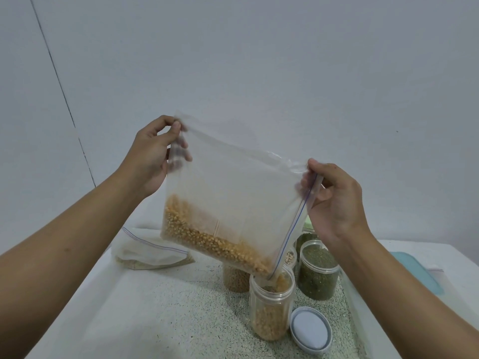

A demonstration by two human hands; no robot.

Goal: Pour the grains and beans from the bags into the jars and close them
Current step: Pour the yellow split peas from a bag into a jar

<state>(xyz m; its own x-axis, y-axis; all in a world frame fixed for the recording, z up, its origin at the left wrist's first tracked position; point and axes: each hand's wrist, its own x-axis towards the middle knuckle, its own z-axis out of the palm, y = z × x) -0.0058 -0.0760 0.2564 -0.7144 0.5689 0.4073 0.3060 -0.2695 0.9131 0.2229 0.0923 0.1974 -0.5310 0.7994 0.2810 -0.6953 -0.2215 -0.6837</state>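
Left hand (155, 156): thumb and fingers pinch the top left corner of the bag, holding it high
Right hand (334, 203): pinches the upper end of the bag's zip edge, fingers curled round the strip
Bag (233, 193): clear, tilted, with yellow kernels heaped along its low side; its lowest corner sits in the mouth of the front jar
Front jar (270, 314): open on the table (168, 320), roughly half full of kernels
Lid (311, 329): lies flat just beside the front jar
Done: the jar of green beans (317, 274) looks filled; I cannot tell if it is closed
Left: the rest of the kernels, the front jar's lid, and probably the second bag (153, 252), which lies at the left with some grain in it
Writing: none readable; the pale panel on the bag looks blank
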